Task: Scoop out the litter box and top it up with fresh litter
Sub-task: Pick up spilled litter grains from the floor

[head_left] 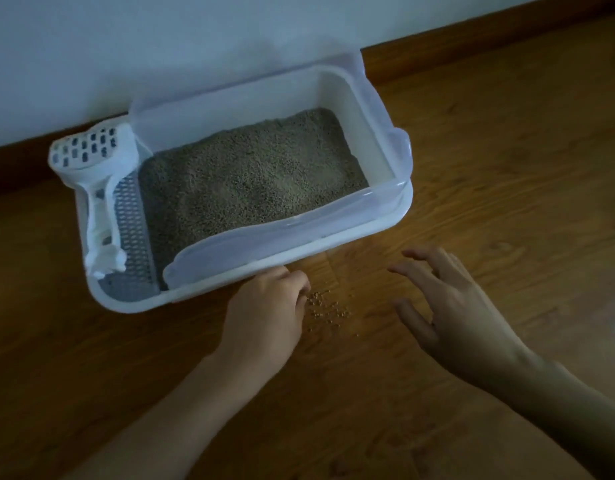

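A white litter box [337,233] stands on the wooden floor against the wall, filled with grey-brown litter [250,174]. A white slotted scoop [98,188] rests in a holder at the box's left end, above a grey perforated step [131,220]. Some spilled litter grains [328,310] lie on the floor just in front of the box. My left hand [264,310] is down at their left edge, with its fingers curled onto the grains and its fingertips hidden. My right hand [451,306] hovers to the right of the grains with its fingers spread, holding nothing.
A pale wall [160,46] with a dark wooden skirting board [472,36] runs behind the box. Wooden floor [506,168] stretches to the right and towards me. The light is dim.
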`<state>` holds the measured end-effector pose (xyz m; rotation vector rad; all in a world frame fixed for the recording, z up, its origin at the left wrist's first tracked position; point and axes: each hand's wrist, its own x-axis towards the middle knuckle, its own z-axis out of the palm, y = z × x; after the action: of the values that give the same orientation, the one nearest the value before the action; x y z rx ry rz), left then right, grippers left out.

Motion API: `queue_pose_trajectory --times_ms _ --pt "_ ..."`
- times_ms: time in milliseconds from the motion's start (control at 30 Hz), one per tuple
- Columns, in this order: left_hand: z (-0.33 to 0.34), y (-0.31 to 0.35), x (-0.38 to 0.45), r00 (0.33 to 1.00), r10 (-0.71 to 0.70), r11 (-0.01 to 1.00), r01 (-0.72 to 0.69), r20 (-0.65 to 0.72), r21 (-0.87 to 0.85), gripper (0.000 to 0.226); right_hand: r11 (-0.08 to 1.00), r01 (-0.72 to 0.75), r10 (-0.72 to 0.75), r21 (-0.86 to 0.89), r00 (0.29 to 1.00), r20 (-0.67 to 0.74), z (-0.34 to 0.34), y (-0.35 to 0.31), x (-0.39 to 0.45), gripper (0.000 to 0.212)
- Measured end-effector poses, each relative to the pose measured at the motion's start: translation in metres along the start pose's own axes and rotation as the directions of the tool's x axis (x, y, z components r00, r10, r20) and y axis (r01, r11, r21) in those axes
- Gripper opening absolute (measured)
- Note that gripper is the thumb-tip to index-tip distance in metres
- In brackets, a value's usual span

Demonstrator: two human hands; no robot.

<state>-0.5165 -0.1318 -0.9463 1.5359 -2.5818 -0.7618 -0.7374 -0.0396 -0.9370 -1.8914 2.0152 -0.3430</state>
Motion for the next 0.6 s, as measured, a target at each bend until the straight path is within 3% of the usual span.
queue_pose_trajectory --times_ms 167,267,433,500,533,600 --pt "0.031 0.006 0.002 0.995 0.077 0.996 -0.079 -0.060 -0.029 0.015 1.000 0.017 -0.017 0.008 1.000 -0.021 0.022 0.004 -0.005 0.046" --pt "0.034 -0.005 0.002 0.997 0.049 0.999 -0.049 -0.065 -0.007 0.016 0.998 -0.008 0.010 0.057 1.000 -0.023 0.030 -0.004 -0.011 0.046" --pt "0.035 -0.013 -0.001 0.995 0.003 1.000 -0.004 -0.099 -0.004 0.015 0.951 -0.102 0.136 0.293 0.986 -0.100 0.032 -0.011 -0.021 0.041" --pt "0.040 -0.011 -0.002 0.995 0.010 1.000 -0.011 -0.101 -0.009 0.013 0.837 -0.154 0.230 0.525 0.969 -0.084 0.035 -0.016 -0.022 0.037" --pt "0.042 -0.009 -0.003 0.995 0.014 1.000 -0.015 -0.103 -0.012 0.012 0.705 -0.183 0.281 0.685 0.959 -0.032 0.036 -0.019 -0.022 0.034" --pt "0.045 -0.006 -0.002 0.994 0.015 1.000 -0.016 -0.106 -0.008 0.011 0.314 -0.207 0.331 0.927 0.939 0.098 0.038 -0.024 -0.022 0.032"
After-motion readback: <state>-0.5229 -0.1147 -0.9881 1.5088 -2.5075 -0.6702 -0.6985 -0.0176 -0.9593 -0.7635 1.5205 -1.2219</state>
